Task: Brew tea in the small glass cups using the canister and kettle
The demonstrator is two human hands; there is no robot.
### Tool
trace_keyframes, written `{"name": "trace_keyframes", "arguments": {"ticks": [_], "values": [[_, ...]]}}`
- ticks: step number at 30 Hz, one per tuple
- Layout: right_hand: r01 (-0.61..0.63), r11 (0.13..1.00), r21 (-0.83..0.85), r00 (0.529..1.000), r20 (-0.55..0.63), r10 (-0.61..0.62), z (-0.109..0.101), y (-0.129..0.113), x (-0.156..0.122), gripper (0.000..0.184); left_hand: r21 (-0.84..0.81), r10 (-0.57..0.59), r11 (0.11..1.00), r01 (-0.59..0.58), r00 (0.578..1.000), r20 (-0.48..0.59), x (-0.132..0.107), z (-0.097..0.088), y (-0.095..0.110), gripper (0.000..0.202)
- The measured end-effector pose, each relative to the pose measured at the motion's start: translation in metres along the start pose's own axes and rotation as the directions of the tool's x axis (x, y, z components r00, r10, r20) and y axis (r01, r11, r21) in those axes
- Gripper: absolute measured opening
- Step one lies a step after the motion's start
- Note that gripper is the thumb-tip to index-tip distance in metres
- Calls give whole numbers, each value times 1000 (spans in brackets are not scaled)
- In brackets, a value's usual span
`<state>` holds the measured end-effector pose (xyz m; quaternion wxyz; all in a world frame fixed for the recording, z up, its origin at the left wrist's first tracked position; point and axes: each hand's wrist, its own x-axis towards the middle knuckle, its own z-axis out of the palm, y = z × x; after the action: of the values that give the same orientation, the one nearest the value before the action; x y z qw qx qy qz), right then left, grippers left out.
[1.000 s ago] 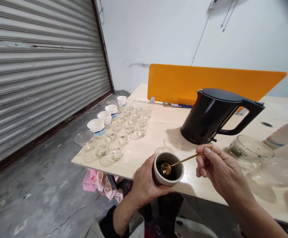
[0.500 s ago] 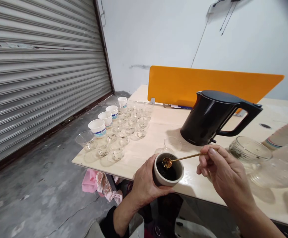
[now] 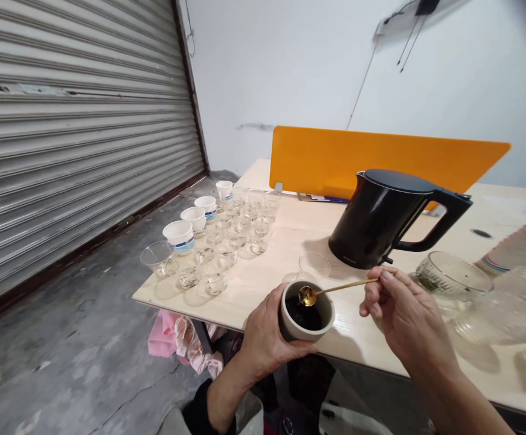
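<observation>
My left hand [image 3: 267,329] is wrapped round a pale round cup [image 3: 314,334] at the table's front edge. Dark contents, perhaps loose tea leaves, fill its lower part. A gold spoon [image 3: 346,286] is pinched by its handle end between the thumb and fingers of my right hand [image 3: 403,308]. Its bowl sits inside the cup's mouth with a few dark bits in it. Just behind the cup stands one clear plastic cup [image 3: 314,264]. Past my right hand is a ribbed glass bowl [image 3: 455,275] with dark leaves inside.
A black kettle [image 3: 375,223] stands behind my right hand. Several clear cups [image 3: 212,275] and white paper cups [image 3: 179,235] form rows at left, some clear ones with dark bits inside. Stacked plastic cups [image 3: 502,308] lie at right. An orange divider [image 3: 380,160] crosses the table.
The spoon's bowl has shifted very slightly within the cup's mouth. Both hands keep their holds, and the whole view has shifted a little.
</observation>
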<state>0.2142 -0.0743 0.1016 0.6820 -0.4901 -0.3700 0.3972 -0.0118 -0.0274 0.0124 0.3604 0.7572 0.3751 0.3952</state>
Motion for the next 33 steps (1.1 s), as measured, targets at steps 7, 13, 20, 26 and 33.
{"name": "trace_keyframes", "arguments": {"ticks": [7, 13, 20, 26, 33], "values": [[217, 976, -7, 969, -121, -217, -6, -18, 12, 13, 20, 36, 999, -36, 999, -5, -1, 4, -8, 106], [457, 786, -417, 870, 26, -492, 5, -9, 8, 16, 24, 31, 999, -31, 999, -10, -1, 5, -10, 109], [474, 709, -522, 868, 144, -474, 2, 13, 11, 22, 23, 42, 999, -42, 999, -15, 0, 4, -7, 108], [396, 869, -295, 900, -64, -432, 2, 0, 8, 20, 16, 50, 999, -49, 999, -16, -2, 5, -8, 106], [363, 930, -53, 905, -219, -366, -34, -24, 14, 17, 23, 26, 999, -26, 1000, -14, -2, 7, -12, 104]]}}
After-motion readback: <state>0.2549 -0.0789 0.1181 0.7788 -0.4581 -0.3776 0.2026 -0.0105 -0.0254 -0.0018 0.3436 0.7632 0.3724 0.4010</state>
